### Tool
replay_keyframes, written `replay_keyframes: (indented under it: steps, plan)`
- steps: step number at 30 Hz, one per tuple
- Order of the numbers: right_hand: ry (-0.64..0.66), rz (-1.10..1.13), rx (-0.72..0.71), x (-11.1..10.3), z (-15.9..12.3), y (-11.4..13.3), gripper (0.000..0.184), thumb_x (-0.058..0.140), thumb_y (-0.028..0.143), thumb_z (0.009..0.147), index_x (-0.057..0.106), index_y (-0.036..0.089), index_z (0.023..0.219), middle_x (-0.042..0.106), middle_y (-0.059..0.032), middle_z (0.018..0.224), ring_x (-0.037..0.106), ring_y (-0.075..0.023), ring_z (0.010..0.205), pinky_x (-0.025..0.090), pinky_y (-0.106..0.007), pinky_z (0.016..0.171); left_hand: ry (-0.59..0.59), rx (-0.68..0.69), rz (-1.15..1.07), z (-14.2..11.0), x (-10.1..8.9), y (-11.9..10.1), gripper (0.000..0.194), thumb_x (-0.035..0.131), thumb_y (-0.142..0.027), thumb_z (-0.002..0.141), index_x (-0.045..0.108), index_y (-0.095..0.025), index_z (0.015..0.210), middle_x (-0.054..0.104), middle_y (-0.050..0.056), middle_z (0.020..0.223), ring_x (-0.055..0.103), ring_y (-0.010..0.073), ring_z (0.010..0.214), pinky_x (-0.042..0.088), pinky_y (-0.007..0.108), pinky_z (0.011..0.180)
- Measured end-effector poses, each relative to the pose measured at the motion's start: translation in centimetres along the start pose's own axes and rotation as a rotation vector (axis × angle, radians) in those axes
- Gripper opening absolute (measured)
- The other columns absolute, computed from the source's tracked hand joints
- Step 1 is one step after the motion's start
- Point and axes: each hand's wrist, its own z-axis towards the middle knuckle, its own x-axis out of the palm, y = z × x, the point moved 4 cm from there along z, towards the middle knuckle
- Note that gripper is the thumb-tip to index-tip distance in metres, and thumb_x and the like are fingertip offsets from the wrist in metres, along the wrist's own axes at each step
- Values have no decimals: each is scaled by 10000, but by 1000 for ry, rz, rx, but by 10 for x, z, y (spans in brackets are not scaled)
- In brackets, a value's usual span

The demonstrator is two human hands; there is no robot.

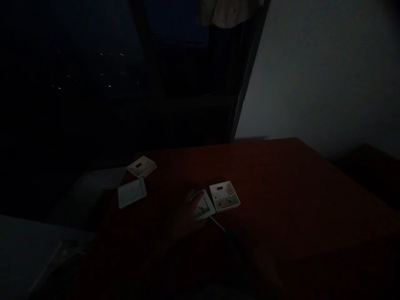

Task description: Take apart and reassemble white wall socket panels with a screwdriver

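Observation:
My left hand (187, 214) is closed around the left edge of a white wall-switch plate (208, 205), whose open middle shows small parts inside. A screwdriver (218, 223) touches or nearly touches the plate's lower edge with its pale shaft. Its dark handle runs down into shadow, where my right hand (250, 250) is barely visible; the fingers seem wrapped round the handle. Right beside the plate, a white square back box (225, 196) lies open side up on the table, with a rectangular slot and screw holes in its base.
The reddish-brown table (281, 179) reaches to a pale wall (318, 75) on the right. Near its left edge lie a second white back box (142, 166), tilted, and a flat switch plate (132, 193). A dark window stands behind. The room is very dim.

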Motion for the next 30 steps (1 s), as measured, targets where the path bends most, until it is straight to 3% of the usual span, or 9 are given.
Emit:
replay_keyframes:
  steps: [4, 9, 13, 18, 24, 30]
  plan:
    - [-31, 118, 0, -6, 2, 1, 403, 403, 359, 911, 607, 258, 1244, 615, -77, 1283, 582, -257, 1154, 463, -372, 960, -19, 47, -100, 0, -4, 0, 763, 673, -313, 727, 351, -279, 1418, 372, 52, 1452, 416, 265, 1291, 375, 372, 1062]
    - [-13, 309, 53, -8, -1, -7, 423, 441, 412, 894, 611, 225, 1233, 604, -74, 1299, 537, -261, 1206, 373, -427, 1050, -83, 65, -119, 2, -17, 5, 722, 648, -275, 764, 344, -239, 1418, 328, 73, 1487, 327, 257, 1358, 305, 395, 1117]
    - [11, 445, 113, -10, -3, -18, 471, 452, 506, 879, 633, 216, 1204, 635, -77, 1256, 570, -275, 1162, 414, -439, 1014, -156, 68, -124, 5, -22, 13, 711, 638, -298, 787, 321, -274, 1422, 294, 48, 1506, 293, 248, 1380, 280, 413, 1133]
    - [-31, 464, 151, -19, -6, -22, 533, 480, 549, 855, 606, 210, 1247, 600, -71, 1305, 531, -285, 1211, 381, -437, 1048, -226, 117, -106, 14, -31, 22, 692, 614, -299, 810, 296, -287, 1424, 317, 58, 1493, 314, 254, 1372, 294, 424, 1123]
    - [-72, 472, 151, -16, -5, -28, 535, 504, 577, 833, 646, 218, 1203, 605, -89, 1295, 532, -315, 1207, 403, -461, 1032, -281, 113, 0, 37, -45, 36, 701, 628, -303, 811, 287, -274, 1423, 299, 73, 1497, 284, 278, 1383, 300, 455, 1107]
    - [-61, 468, 153, -10, -4, -34, 523, 510, 562, 832, 645, 218, 1202, 618, -90, 1277, 540, -311, 1200, 407, -471, 1031, -185, 239, 124, 66, -46, 42, 758, 631, -89, 713, 348, -237, 1400, 375, 81, 1446, 315, 265, 1356, 296, 431, 1107]
